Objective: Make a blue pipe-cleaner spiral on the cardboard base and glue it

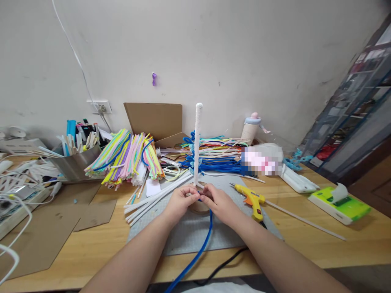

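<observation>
The long blue fuzzy strand is pinched between the closed fingers of the left hand and right hand, just near of the tall white wrapped rod, its tail trailing near-left past the edge of the wooden tabletop. It should handle as light, soft-skinned and bendable, unlikely to slip. Fingertip pinches close to the bend would suit it best, with the upright rod left unpushed.

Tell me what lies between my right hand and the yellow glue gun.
Only a bare strip of the grey mat shows between the right hand and the yellow glue gun, in the head view.
</observation>
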Tool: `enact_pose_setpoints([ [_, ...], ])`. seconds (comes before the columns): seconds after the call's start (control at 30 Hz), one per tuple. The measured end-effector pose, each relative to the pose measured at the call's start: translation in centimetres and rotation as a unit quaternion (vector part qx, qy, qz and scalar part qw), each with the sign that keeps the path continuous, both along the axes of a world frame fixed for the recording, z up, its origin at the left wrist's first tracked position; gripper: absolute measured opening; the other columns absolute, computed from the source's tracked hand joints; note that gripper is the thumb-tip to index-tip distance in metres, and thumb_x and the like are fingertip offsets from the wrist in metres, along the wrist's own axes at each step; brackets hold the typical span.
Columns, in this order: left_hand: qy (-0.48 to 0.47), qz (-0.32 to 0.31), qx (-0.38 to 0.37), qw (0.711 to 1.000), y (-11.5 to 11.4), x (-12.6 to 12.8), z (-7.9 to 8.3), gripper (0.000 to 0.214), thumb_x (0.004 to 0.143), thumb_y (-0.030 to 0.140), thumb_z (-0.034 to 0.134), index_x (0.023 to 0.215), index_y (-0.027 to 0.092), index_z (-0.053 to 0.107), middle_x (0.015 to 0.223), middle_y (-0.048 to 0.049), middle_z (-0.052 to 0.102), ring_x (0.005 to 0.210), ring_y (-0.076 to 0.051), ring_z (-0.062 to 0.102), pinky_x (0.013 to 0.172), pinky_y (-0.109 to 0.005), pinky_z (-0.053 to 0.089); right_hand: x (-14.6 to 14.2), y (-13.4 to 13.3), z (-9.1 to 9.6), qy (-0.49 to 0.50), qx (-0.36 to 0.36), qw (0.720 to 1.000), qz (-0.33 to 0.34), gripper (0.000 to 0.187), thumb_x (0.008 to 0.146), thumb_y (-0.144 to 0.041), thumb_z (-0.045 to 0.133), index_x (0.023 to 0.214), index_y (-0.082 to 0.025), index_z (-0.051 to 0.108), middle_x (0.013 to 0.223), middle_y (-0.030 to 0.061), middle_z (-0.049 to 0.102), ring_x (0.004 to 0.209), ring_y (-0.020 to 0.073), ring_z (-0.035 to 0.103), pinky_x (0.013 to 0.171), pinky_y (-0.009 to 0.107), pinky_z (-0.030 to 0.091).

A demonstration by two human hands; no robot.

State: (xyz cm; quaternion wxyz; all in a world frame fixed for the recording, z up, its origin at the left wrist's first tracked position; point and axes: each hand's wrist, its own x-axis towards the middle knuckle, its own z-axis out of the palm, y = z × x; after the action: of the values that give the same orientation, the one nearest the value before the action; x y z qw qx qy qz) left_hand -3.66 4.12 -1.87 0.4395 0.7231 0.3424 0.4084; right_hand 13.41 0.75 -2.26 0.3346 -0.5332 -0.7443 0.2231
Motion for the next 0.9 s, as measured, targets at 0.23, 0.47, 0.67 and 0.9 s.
enact_pose_setpoints([
  [0.23,0.110,0.143,0.073,0.981,0.7,-0.8,-0.6,0.027,0.086,0.036,0.045,0.069,0.018,0.056,0.069,-0.0013,0.057,0.072,-0.018,0.054,0.070,-0.030,0.041,0.1,0.1,-0.5,0.034,-0.005,0.999,-0.011,0.027,0.093,-0.044,0.037,0.098,-0.022,0.052,0.093,0.0048,0.066,0.085,0.0207,0.060,0.072,0.030,0.040],
  [0.47,0.207,0.234,0.163,0.936,0.8,-1.5,-0.9,0.029,0.076,0.008,0.044,0.097,0.019,0.061,0.097,-0.0075,0.062,0.097,-0.024,0.054,0.087,-0.040,0.039,0.2,0.1,-0.7,0.066,-0.022,0.998,-0.009,0.031,0.095,-0.047,0.031,0.096,-0.023,0.051,0.092,0.0049,0.067,0.088,0.0209,0.061,0.076,0.032,0.042],
  [0.67,0.279,0.106,0.237,0.925,-1.1,-0.6,0.1,0.034,0.077,0.006,0.046,0.093,0.028,0.068,0.100,-0.0007,0.068,0.104,-0.021,0.055,0.092,-0.040,0.035,0.1,0.0,-0.4,0.067,-0.015,0.998,-0.008,0.031,0.094,-0.047,0.032,0.094,-0.023,0.051,0.088,0.0035,0.065,0.082,0.0199,0.060,0.073,0.032,0.043],
  [0.9,0.381,0.050,0.295,0.875,-2.1,-0.4,0.1,0.036,0.082,0.008,0.042,0.105,0.024,0.064,0.109,-0.0038,0.067,0.119,-0.020,0.048,0.103,-0.044,0.027,0.0,0.1,-0.5,0.066,-0.013,0.998,-0.012,0.030,0.094,-0.046,0.032,0.092,-0.022,0.051,0.086,0.0031,0.065,0.080,0.0196,0.060,0.072,0.032,0.043],
])
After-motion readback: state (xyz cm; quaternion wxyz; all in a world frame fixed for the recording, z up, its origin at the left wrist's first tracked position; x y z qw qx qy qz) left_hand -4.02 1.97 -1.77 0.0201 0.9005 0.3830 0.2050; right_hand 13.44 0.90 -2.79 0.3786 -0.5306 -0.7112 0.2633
